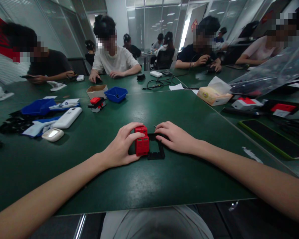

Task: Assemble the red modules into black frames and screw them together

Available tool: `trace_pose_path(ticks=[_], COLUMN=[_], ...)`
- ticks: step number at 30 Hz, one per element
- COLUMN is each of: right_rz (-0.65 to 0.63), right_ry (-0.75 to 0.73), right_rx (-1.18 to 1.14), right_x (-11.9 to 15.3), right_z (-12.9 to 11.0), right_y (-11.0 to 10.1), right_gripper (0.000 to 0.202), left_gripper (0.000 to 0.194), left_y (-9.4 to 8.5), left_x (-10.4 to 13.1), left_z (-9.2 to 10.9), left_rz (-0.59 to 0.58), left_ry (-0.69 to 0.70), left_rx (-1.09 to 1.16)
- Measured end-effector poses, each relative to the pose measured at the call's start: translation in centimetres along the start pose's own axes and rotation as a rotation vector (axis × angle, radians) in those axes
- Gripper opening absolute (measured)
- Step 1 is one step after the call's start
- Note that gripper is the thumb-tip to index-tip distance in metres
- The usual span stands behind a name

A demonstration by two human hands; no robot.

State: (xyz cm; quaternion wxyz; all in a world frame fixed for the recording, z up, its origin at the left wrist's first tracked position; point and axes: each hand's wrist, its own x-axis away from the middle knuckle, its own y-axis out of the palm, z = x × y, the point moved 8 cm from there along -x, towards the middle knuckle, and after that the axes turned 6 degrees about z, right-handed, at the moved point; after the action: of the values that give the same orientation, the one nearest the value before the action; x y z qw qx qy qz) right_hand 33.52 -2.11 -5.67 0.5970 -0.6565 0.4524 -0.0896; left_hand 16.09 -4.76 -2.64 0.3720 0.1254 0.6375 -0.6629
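My left hand [123,146] is wrapped round a red boxy plastic device [142,146] with printed text and small slots on its face. The device stands on the green table, against the left side of a flat black rectangular frame [156,155]. On the frame's far right corner, my right hand [173,137] has its thumb and curled fingers closed. A tiny thin tip pokes out by those fingertips, too small to name. Part of the frame is hidden by the device and my right hand.
Left of my hands lie a white power bank [67,118], a white rounded case [52,134] and blue trays, one a blue bin [116,94]. A tissue pack [214,94] and a green-edged black panel [274,137] lie to the right. Several people sit around the table.
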Motion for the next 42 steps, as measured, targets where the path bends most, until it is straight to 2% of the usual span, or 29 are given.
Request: trace_pose_path(ticks=[17,27,33,42], right_rz=[-0.001,-0.002,-0.003,0.004], right_ry=[0.002,0.0,-0.004,-0.009], right_rx=[0.004,0.013,0.017,0.015], right_x=[0.0,0.0,0.0,0.0], right_z=[-0.2,-0.1,-0.2,-0.3], right_y=[-0.2,-0.1,-0.2,-0.2], right_gripper=[0.03,0.029,0.029,0.03], left_gripper=[0.075,0.073,0.074,0.074], left_y=[0.0,0.0,0.0,0.0], left_x=[0.1,0.3,0.2,0.3], left_z=[-1.4,-1.0,-1.4,-1.4], left_rz=[-0.011,-0.03,-0.025,-0.032], left_ry=[-0.131,-0.083,-0.128,-0.119], left_rx=[0.044,0.005,0.033,0.033])
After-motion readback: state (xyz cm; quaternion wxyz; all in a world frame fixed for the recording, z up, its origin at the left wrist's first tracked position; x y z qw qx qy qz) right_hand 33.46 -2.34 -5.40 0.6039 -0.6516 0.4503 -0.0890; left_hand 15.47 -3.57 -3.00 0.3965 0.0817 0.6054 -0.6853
